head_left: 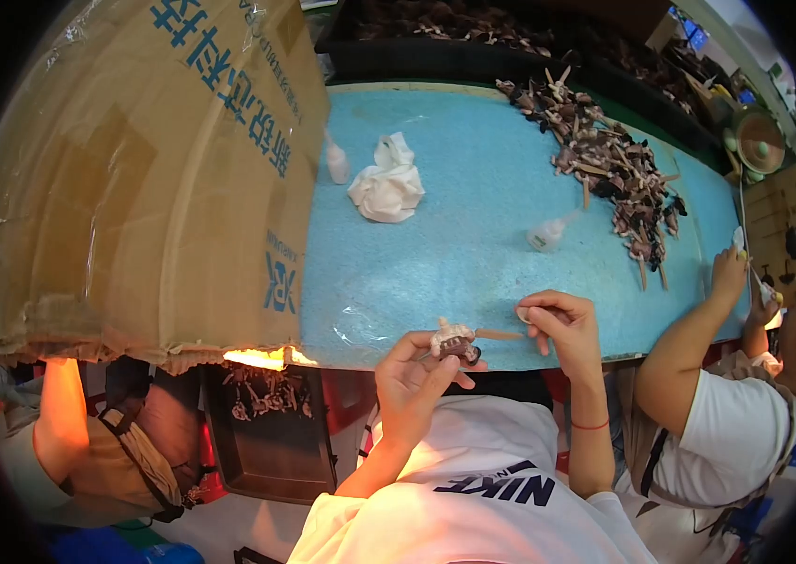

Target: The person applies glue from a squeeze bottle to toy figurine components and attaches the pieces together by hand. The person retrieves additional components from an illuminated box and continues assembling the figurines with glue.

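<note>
My left hand is closed on a small pale and brown figurine just over the table's near edge. From the figurine a flat wooden stick points right, toward my other hand. My right hand is raised beside it, thumb and forefinger pinching a small whitish piece too tiny to name. The piece is apart from the figurine. Beyond my right hand a small white squeeze bottle with a thin nozzle lies on the blue table covering.
Several similar brown figurines are heaped at the right. A large cardboard box walls off the left, near crumpled tissue and another bottle. Long black trays line the back. A black bin sits below. Co-workers' arms are at either side.
</note>
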`<move>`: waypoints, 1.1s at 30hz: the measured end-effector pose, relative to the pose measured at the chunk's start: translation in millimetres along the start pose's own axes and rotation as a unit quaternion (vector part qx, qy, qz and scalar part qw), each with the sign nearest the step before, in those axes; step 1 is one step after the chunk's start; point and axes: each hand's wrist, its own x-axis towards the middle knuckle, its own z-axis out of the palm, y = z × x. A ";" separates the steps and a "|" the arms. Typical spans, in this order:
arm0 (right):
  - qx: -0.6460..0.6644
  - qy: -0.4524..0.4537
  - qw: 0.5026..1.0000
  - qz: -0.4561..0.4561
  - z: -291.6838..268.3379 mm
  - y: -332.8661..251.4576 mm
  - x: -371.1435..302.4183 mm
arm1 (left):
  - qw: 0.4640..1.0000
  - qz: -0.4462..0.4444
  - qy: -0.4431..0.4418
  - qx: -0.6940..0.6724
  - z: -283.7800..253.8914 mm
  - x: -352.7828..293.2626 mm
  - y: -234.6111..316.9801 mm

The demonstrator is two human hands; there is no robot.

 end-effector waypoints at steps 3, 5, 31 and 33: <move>0.047 0.028 0.998 0.041 -7.5 0.9 -6.5 | 1.000 -0.011 -0.010 -0.012 3.7 -1.2 -2.1; 0.072 0.031 0.997 0.023 -10.4 3.7 -9.8 | 0.999 -0.025 -0.016 -0.026 4.2 -1.4 -5.0; 0.120 0.016 0.992 -0.039 -2.7 -26.0 -39.7 | 0.996 -0.015 -0.048 -0.074 10.9 -11.6 -11.1; 0.114 0.031 0.992 -0.053 -3.6 -26.4 -37.8 | 0.994 -0.008 -0.050 -0.092 12.2 -12.1 -11.5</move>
